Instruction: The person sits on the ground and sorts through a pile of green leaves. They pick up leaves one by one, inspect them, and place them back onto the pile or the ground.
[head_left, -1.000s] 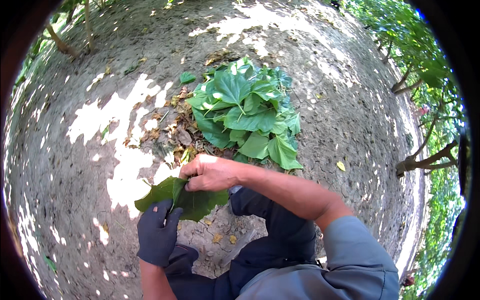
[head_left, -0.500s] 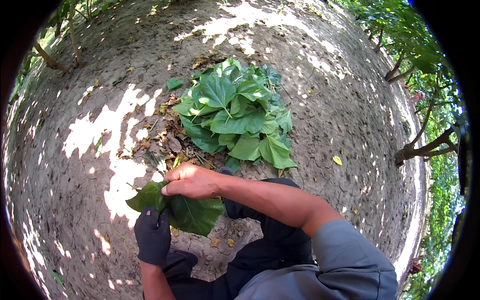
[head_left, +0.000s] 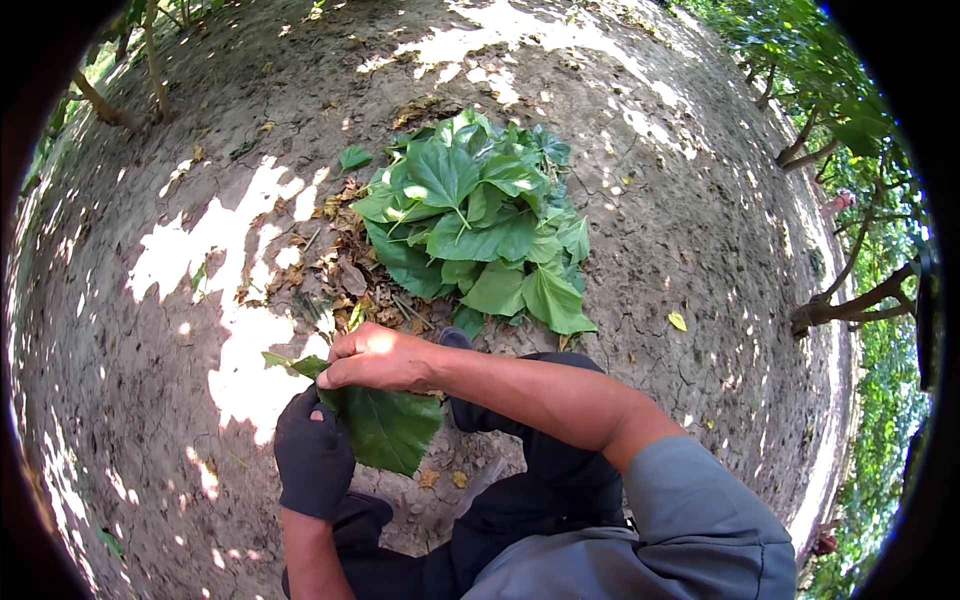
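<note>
Large green leaves [head_left: 390,428] hang between my two hands, low and left of centre. My right hand [head_left: 375,358], bare, is closed in a pinch on their upper part. My left hand [head_left: 312,455], in a dark glove with a fingertip bared, is closed against the leaves' left side, its fingers close to my right fingertips. A smaller leaf part [head_left: 295,365] pokes out to the left above the glove. How many leaves I hold, I cannot tell. Ahead of my hands a broad heap of green leaves [head_left: 480,225] lies on the ground.
Dry brown leaf litter [head_left: 345,275] borders the heap on its left. One loose green leaf [head_left: 354,158] lies at the heap's far left, a yellow leaf [head_left: 677,321] to its right. Tree trunks [head_left: 850,305] edge the cracked soil at right, with thinner stems [head_left: 100,100] at far left.
My left hand has moved up and closer to my right fingertips. The leaf part on the left now shows less, partly covered by the glove. My right hand keeps its pinch.
</note>
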